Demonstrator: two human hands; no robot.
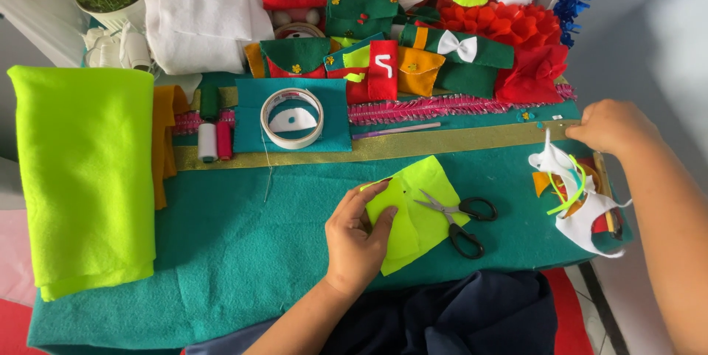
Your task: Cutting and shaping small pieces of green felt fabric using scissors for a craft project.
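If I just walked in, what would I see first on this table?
Probably the big folded lime-green cloth on the table's left side. Next, in the middle, the left hand pressing a small lime felt piece with black-handled scissors lying on it. Along the back sits a bright row of red and green felt pouches.

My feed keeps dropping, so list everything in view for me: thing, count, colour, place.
felt piece: 1, lime green, centre, under left hand
scissors: 1, black handles, on felt piece
tape roll: 1, white, behind centre
thread spools: 3, white, red and green, left of tape roll
folded cloth: 1, lime green, far left
scraps: pile, mostly white, right edge
felt pouches: several, green, red, orange, back row
table cover: 1, teal
left hand: pressing felt piece
right hand: closed, at table's right edge; contents hidden
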